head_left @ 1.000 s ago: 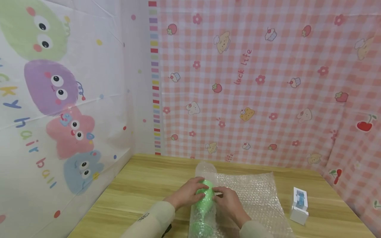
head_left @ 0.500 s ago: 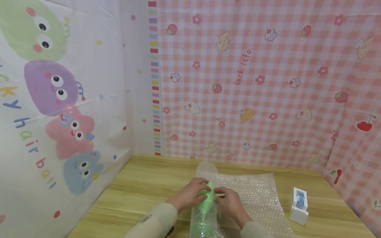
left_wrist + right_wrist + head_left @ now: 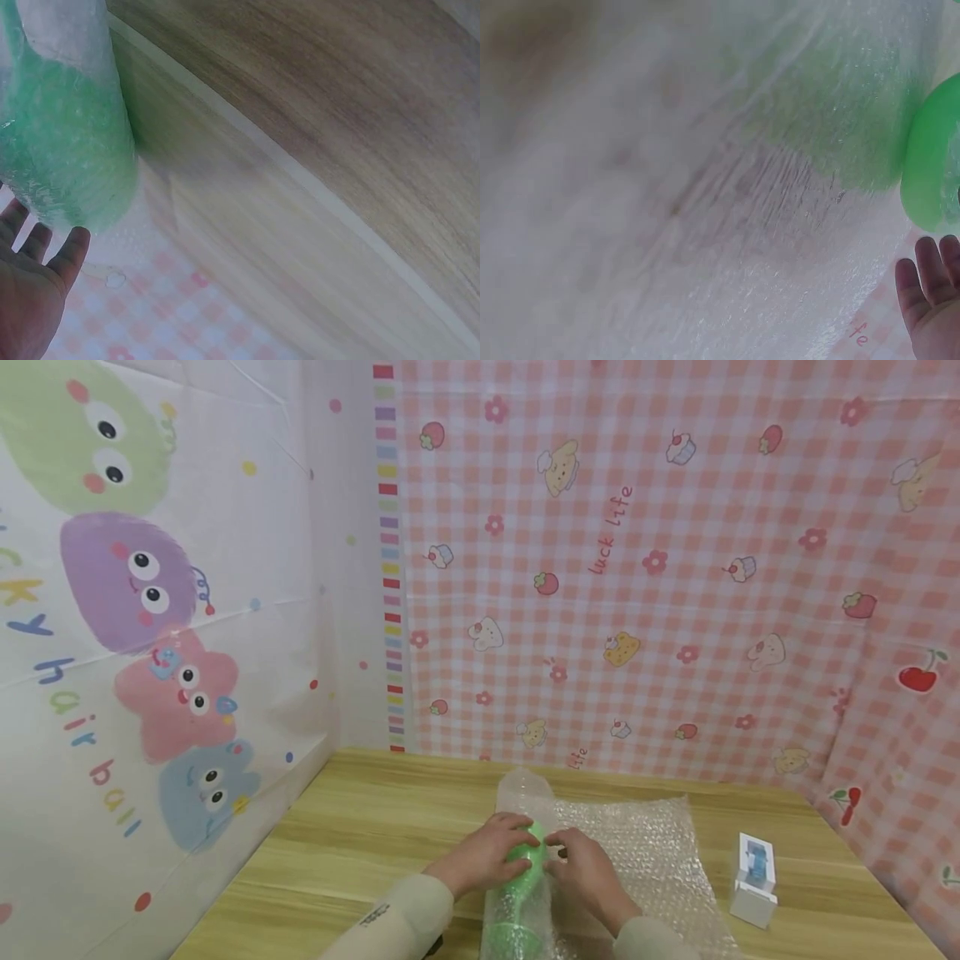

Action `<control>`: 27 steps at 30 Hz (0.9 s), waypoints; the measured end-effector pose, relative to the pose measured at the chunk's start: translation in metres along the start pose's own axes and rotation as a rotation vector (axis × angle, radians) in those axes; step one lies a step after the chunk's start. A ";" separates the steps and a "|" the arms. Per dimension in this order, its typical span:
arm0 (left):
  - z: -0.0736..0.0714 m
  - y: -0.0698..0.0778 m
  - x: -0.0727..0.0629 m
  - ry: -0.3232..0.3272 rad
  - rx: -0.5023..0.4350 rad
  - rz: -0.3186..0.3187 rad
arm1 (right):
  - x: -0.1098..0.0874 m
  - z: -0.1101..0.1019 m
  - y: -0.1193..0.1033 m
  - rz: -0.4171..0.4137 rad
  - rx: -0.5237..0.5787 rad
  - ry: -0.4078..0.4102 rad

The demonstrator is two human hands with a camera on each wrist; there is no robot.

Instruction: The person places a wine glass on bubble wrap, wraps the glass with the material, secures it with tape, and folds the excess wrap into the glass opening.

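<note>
A green object [image 3: 513,942] with a wide top and base and a narrow middle lies inside a roll of bubble wrap [image 3: 525,789]. My left hand [image 3: 483,856] curves over its upper part from the left, with thumb and fingers on the wrapped green. From the right, my right hand [image 3: 592,877] brings bent index finger and thumb to the roll's edge, where they pinch at the film. The left wrist view shows spread fingertips right at the wrapped green end [image 3: 75,142]. In the right wrist view, creases run through the film beside a brighter green end [image 3: 930,157].
Loose bubble wrap [image 3: 645,843] spreads right of the roll on the wooden table [image 3: 315,860]. A white tape dispenser [image 3: 753,893] with blue tape stands further right. Patterned cloths [image 3: 675,610] hang behind and at both sides of the table.
The bubble-wrapped roll has shifted slightly to the right onto the loose sheet, and both hands have moved with it. The tape dispenser has stayed in place.
</note>
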State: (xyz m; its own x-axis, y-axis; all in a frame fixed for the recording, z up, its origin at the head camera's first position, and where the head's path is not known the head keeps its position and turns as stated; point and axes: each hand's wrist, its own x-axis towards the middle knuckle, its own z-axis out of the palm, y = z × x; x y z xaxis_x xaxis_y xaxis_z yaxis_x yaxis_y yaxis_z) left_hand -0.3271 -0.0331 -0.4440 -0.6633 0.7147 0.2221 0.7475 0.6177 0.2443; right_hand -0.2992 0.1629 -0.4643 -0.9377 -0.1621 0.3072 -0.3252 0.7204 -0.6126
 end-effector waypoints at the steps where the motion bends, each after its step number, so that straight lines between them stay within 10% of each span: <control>1: 0.000 0.001 0.000 -0.002 0.005 0.001 | 0.000 0.000 0.000 -0.011 -0.030 0.004; 27: 0.001 -0.002 0.005 0.015 -0.141 -0.074 | -0.001 -0.006 0.004 0.083 0.042 -0.041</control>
State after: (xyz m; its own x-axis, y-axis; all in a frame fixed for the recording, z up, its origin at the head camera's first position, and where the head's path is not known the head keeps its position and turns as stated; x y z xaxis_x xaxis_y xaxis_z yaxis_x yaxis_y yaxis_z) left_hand -0.3320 -0.0310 -0.4441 -0.7178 0.6632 0.2121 0.6843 0.6158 0.3905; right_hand -0.2986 0.1698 -0.4627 -0.9656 -0.1310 0.2244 -0.2500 0.7040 -0.6647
